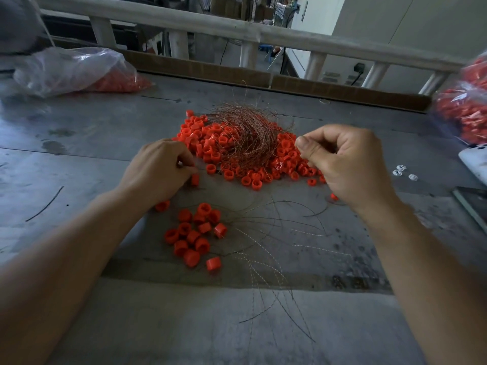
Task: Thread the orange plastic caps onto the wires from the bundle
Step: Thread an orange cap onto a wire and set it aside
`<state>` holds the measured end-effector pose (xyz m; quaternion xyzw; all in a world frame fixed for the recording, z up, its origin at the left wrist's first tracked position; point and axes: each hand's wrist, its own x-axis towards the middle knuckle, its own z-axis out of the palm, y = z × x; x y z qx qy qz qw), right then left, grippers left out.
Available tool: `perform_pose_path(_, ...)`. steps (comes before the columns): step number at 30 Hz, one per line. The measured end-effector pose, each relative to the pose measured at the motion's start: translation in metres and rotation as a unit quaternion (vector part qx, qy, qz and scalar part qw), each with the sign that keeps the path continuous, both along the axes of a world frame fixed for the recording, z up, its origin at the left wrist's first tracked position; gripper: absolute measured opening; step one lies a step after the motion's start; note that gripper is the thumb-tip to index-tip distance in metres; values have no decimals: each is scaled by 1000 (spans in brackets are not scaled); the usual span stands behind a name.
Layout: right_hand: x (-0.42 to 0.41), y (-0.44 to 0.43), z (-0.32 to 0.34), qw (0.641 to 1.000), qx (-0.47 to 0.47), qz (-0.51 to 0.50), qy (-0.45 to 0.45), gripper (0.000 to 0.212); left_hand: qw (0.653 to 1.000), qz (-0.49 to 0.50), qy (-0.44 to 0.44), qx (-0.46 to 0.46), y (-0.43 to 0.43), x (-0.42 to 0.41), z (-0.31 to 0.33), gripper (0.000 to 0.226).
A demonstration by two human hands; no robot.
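**A:** A worn grey metal table [79, 159] under a pale railing [237, 30], with a clear bag [66, 72] of caps at the far left. Where's the work?

**B:** Mid-table: a pile of orange caps [210, 143] with the wire bundle [245, 133] lying on top of it. A smaller cluster [195, 235] sits nearer, with loose wires [276, 246] fanned out beside it.

**A:** And the hands?

**B:** The left hand [158, 172] curls its fingers round one cap [195, 179] at the pile's near edge. The right hand [347, 162] has its thumb pressed to its fingertips just beside the bundle. Whether a strand lies between them I cannot tell — the wire is too thin.

**A:** How will they handle?

**B:** The caps look light, hard and smooth, so they'll likely roll or skid. I'd pinch one across its wall and leave the opening clear. The wires look hair-fine and springy, apt to bend and tangle — I'd hold one close behind its tip so it stays stiff enough to enter.
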<state>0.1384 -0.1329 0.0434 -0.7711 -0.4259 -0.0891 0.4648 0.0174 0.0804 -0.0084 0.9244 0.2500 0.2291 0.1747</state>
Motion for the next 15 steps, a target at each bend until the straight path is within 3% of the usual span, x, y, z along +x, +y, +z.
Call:
perform_pose_path(7, 2, 2, -5, 999, -30, -13, 8, 17, 999, 20, -18, -23, -5, 1, 4, 17)
perform_pose_path(10, 5, 5, -12, 994, -108, 2, 15, 7, 998, 19, -50, -33, -6, -3, 10, 22)
perform_pose_path(15, 6, 13, -29, 959, -279, 52, 11, 27, 996, -22, -82, -32, -21, -11, 19, 16)
